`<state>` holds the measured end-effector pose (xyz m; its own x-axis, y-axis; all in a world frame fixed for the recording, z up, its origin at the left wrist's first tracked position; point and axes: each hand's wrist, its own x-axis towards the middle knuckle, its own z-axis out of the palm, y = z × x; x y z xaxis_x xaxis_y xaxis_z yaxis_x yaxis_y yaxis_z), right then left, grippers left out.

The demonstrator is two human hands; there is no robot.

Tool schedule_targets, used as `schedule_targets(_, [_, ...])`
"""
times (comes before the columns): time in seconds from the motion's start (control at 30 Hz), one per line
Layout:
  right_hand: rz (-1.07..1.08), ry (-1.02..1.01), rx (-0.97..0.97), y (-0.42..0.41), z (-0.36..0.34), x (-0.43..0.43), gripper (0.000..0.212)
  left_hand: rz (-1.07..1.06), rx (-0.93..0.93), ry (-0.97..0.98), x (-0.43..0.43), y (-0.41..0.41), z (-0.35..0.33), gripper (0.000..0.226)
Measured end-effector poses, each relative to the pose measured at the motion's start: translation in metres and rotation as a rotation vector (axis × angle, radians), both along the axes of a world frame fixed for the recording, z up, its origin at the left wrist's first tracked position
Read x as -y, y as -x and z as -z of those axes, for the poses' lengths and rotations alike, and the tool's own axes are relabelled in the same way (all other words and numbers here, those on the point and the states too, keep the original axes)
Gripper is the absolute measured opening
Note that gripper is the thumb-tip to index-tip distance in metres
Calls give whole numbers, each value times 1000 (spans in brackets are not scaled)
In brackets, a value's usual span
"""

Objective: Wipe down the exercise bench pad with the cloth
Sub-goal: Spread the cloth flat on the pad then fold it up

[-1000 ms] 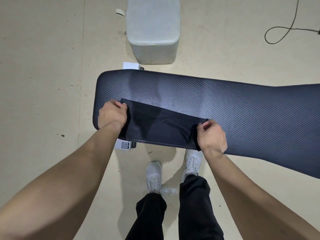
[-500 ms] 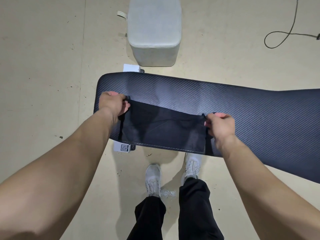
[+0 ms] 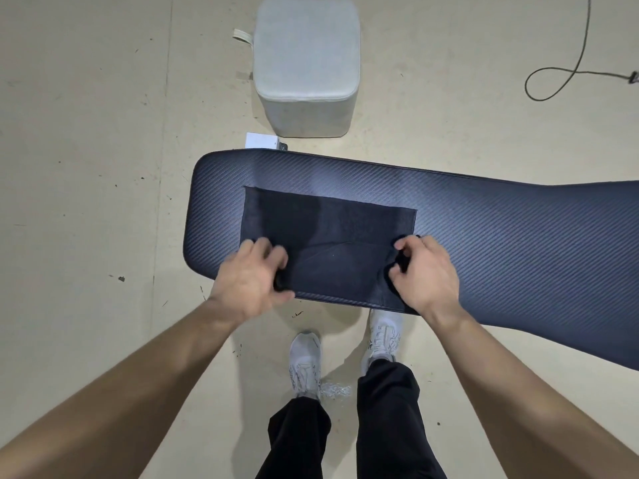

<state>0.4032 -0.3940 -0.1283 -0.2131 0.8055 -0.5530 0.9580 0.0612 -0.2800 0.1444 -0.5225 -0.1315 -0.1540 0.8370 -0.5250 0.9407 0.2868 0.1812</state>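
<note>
The dark blue, ribbed exercise bench pad (image 3: 501, 243) runs from the middle of the view out past the right edge. A dark cloth (image 3: 328, 236) lies spread flat on its left part, its far edge straight across the pad. My left hand (image 3: 252, 278) grips the cloth's near left corner at the pad's front edge. Over on the near right corner, my right hand (image 3: 425, 271) has the fabric bunched in its fingers. The near strip of the cloth between my hands is slightly rumpled.
A pale grey cube stool (image 3: 306, 63) stands on the beige floor just beyond the pad. A white box (image 3: 261, 140) peeks out behind the pad's far edge. A black cable (image 3: 567, 74) loops at the top right. My white shoes (image 3: 306, 364) stand under the pad's front edge.
Both hands have come back from the cloth's far edge to its near corners. The cloth has spread out flat, now covering more of the pad towards the far side.
</note>
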Motion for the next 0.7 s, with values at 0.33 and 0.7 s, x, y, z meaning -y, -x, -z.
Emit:
schedule_targets(0.33, [159,168,-216,0,-14,-27,14,-150,225,190,-5,30,-2,20])
schedule_targets(0.7, [156,103,-281,16,0,-78,19,-642,366,-157,-56,78,5,13])
